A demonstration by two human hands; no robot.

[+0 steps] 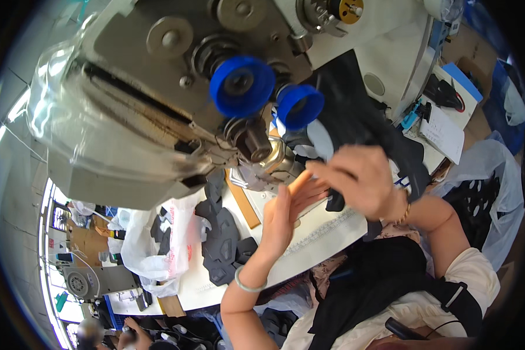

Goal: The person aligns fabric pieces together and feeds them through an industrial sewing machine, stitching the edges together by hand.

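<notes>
A sewing machine [157, 111] with two blue tension knobs [242, 87] looms over the upper left. Below its needle area my left hand [289, 213] is raised with fingers stretched out and the palm towards the right. My right hand [361, 181] is close beside it, its fingertips at the left hand's fingers. Motion smears the right fingers, and I cannot make out anything between them. Black fabric [359, 99] lies behind my right hand and trails down its right side. Small dark pieces sit on the bed near the needle area, partly hidden by my hands.
Grey shaped pieces [219, 239] lie in a strip on the white table [280, 265], beside a white plastic bag [163, 248]. A ruler scale [324, 230] runs along the near edge. Papers [441, 133] and another bag [501, 192] are at the right.
</notes>
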